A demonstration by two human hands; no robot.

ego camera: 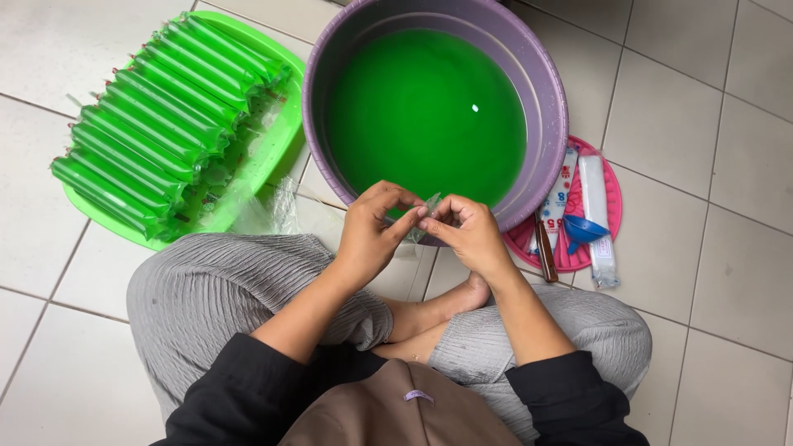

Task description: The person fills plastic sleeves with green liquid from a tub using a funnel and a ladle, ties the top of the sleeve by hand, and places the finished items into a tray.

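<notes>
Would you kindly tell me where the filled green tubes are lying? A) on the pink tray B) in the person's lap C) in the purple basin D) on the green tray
D: the filled green tubes lie in a row on the green tray, left of the purple basin of green liquid.
</notes>
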